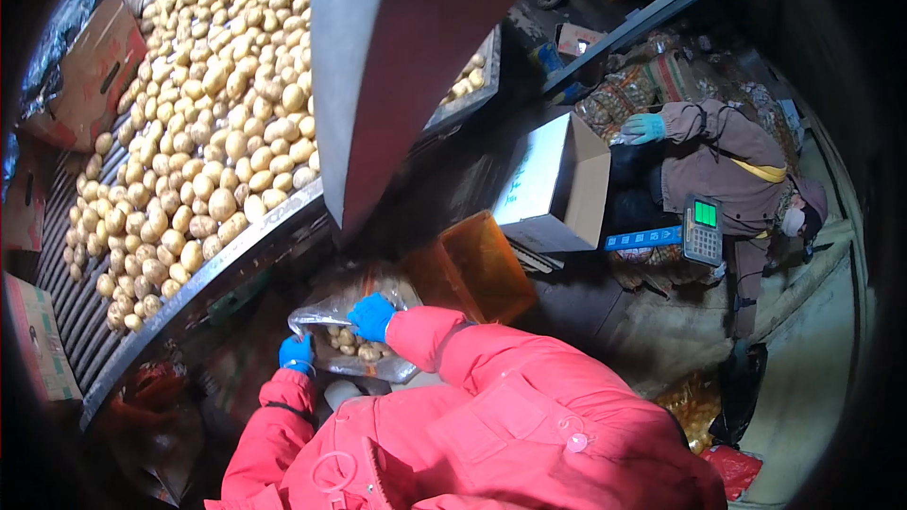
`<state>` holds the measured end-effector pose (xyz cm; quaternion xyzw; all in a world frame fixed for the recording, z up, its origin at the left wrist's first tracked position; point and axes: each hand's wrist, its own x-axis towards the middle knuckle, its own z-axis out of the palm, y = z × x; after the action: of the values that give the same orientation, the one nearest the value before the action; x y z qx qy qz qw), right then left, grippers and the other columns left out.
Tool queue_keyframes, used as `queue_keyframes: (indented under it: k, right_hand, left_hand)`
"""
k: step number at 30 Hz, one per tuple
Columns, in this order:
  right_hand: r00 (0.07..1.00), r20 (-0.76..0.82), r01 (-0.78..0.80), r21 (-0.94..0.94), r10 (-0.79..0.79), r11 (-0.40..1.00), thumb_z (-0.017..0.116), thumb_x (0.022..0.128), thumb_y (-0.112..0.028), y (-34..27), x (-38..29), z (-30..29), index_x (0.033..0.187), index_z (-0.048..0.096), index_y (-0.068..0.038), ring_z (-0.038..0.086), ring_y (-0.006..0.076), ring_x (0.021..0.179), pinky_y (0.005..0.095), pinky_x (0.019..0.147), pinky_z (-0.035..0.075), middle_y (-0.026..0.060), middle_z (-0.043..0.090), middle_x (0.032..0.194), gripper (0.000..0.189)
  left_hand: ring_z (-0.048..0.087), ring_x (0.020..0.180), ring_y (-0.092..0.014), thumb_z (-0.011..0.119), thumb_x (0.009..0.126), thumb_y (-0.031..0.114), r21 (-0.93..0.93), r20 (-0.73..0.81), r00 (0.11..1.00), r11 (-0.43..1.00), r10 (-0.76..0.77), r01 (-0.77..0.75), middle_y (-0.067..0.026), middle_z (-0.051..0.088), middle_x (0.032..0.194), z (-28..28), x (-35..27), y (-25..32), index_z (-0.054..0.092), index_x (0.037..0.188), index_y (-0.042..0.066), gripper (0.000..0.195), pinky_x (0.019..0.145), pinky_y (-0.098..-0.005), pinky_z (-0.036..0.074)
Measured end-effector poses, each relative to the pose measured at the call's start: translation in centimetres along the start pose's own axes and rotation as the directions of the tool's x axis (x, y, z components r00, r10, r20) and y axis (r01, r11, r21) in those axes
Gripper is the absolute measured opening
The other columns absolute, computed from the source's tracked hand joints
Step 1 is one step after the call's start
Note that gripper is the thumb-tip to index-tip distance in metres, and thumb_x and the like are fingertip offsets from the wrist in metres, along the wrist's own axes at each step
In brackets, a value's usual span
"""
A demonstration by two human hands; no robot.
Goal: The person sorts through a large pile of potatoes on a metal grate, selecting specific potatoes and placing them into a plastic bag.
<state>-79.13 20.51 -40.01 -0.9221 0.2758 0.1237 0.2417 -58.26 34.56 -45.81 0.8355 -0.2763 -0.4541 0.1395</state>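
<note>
Both my hands wear blue gloves and grip the rim of a clear plastic bag [333, 313]. My left hand [297, 353] pinches its near left edge, and my right hand [372, 316] holds the opposite side. Inside the bag's mouth lie several potatoes [351, 343]. The bag's lower part is hidden by my red sleeves and jacket. Just beyond my right hand stands an orange plastic crate [489, 265]. Up and to the left, many loose potatoes [212, 134] cover a slatted sorting table with a metal edge [205, 280].
A large metal panel [397, 49] hangs over the table's right side. To the right are a cardboard box [549, 188], a scale display [701, 230] with a lit green screen, and a co-worker [723, 149] in a brown coat. Full mesh sacks [623, 99] lie beyond. Cartons [99, 78] line the left.
</note>
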Motion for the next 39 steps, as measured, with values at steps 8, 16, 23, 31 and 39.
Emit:
queue_keyframes:
  k: [8, 16, 23, 31, 39]
  right_hand:
    - [0.939, -0.129, -0.301, 0.145, 0.32, 0.943, 0.066, 0.078, -0.043, 6.8, -5.7, -0.4, 0.132, 0.051, -0.011, 0.059, 0.0391, 0.107, 0.0487, 0.088, 0.049, 0.0173, 0.056, 0.126, 0.064]
    - [0.732, 0.446, -0.627, 0.147, 0.514, 0.765, 0.064, 0.079, -0.033, 11.5, -10.4, 7.3, 0.116, 0.065, -0.012, 0.063, 0.0359, 0.104, 0.0463, 0.088, 0.05, 0.0165, 0.066, 0.112, 0.043]
    - [0.725, 0.489, -0.599, 0.1, 0.485, 0.794, 0.061, 0.078, -0.033, 12.1, -12.2, 2.7, 0.1, 0.073, -0.012, 0.066, 0.036, 0.096, 0.0468, 0.085, 0.051, 0.0165, 0.069, 0.101, 0.033]
    - [0.692, 0.268, -0.72, 0.33, 0.671, 0.61, 0.071, 0.078, -0.039, 10.8, -13.9, 2.6, 0.112, 0.064, -0.004, 0.064, 0.035, 0.102, 0.0441, 0.087, 0.05, 0.0238, 0.065, 0.105, 0.049]
    - [0.66, 0.404, -0.743, 0.23, 0.633, 0.628, 0.066, 0.081, -0.039, 11.9, -13.6, 7.0, 0.11, 0.065, -0.002, 0.06, 0.0398, 0.107, 0.0462, 0.09, 0.048, 0.0247, 0.064, 0.109, 0.047]
  left_hand:
    - [0.066, 0.077, -0.031, 0.069, 0.084, 0.031, -0.152, 0.015, 0.996, 0.985, 0.083, -0.08, -0.0133, 0.069, 0.083, -0.9, -5.9, -0.8, 0.067, 0.103, 0.006, 0.032, 0.067, -0.0416, 0.051]
    - [0.062, 0.085, -0.016, 0.082, 0.075, 0.021, -0.702, -0.014, 0.979, 0.699, -0.203, 0.135, -0.0105, 0.063, 0.107, 6.7, -1.7, -8.8, 0.046, 0.126, -0.006, 0.068, 0.074, -0.0296, 0.053]
    - [0.064, 0.088, -0.017, 0.06, 0.093, 0.027, -0.82, 0.404, 0.901, 0.499, 0.159, 0.28, -0.0045, 0.067, 0.099, 15.2, 0.9, -10.5, 0.068, 0.105, 0.008, 0.023, 0.077, -0.0335, 0.053]
    - [0.065, 0.07, -0.025, 0.062, 0.079, 0.03, -0.397, 0.262, 0.914, 0.828, -0.311, 0.395, -0.0147, 0.068, 0.081, 12.3, -4.5, -0.9, 0.07, 0.09, 0.0, 0.034, 0.062, -0.0388, 0.049]
    - [0.056, 0.049, -0.018, 0.075, 0.078, 0.031, -0.185, 0.433, 0.852, 0.896, -0.294, 0.404, -0.0075, 0.06, 0.062, 9.6, -7.2, -6.9, 0.067, 0.075, 0.002, 0.03, 0.044, -0.0344, 0.043]
